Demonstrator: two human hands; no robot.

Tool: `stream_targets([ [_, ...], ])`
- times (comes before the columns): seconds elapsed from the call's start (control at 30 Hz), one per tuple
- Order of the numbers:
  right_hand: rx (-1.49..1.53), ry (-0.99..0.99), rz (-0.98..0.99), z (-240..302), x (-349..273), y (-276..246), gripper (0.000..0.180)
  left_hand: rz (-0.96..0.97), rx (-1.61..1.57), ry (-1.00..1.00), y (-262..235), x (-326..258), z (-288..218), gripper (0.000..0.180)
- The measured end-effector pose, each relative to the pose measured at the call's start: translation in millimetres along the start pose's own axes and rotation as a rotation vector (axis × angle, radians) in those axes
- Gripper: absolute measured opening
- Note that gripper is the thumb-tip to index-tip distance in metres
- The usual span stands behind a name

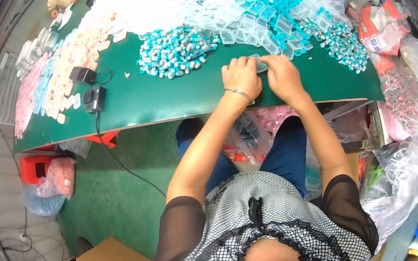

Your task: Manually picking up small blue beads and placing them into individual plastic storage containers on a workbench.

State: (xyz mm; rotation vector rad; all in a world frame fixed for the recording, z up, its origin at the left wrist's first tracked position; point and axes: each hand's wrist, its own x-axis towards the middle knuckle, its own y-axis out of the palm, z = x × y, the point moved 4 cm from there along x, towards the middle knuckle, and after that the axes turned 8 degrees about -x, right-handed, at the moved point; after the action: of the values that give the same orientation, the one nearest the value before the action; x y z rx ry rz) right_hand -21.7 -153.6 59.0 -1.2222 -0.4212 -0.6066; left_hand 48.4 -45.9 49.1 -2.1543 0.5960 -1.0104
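**Small clear box [262, 67] handled near the front edge of the green tabletop [165, 97]**

In the head view, the small clear box is held in the left grip [242, 77], its fingers curled. It is also touched by the right grip [283, 78]; how far that is closed cannot be told. Toward the tabletop's left edge, a teal-and-grey pile [172, 53] is seen; clear containers [246, 26] are heaped toward the far edge.

A black-and-white checked fabric top [238, 190] with ruffled black neckline trim [240, 256] and a small dangling black bow [256, 212]; sheer black fabric sleeves [179, 228]; dark blue trousers [288, 155]; a slim silvery bracelet [240, 94] at the left hand's [242, 74] wrist.
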Motion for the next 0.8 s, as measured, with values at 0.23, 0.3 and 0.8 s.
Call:
stream_targets([
  [0.23,-0.328,0.042,-0.036,-40.1,19.9,9.8,0.016,-0.028,0.117,0.083,16.3,2.4,-7.2,0.027],
  [0.3,-0.255,0.095,0.086,-44.4,11.7,11.4,0.016,-0.046,0.085,0.071,13.5,-3.4,2.4,0.021],
  [0.8,-0.053,-0.235,0.199,9.1,-30.3,-16.0,0.011,0.269,-0.276,0.290,-41.1,-29.1,43.8,0.011],
])
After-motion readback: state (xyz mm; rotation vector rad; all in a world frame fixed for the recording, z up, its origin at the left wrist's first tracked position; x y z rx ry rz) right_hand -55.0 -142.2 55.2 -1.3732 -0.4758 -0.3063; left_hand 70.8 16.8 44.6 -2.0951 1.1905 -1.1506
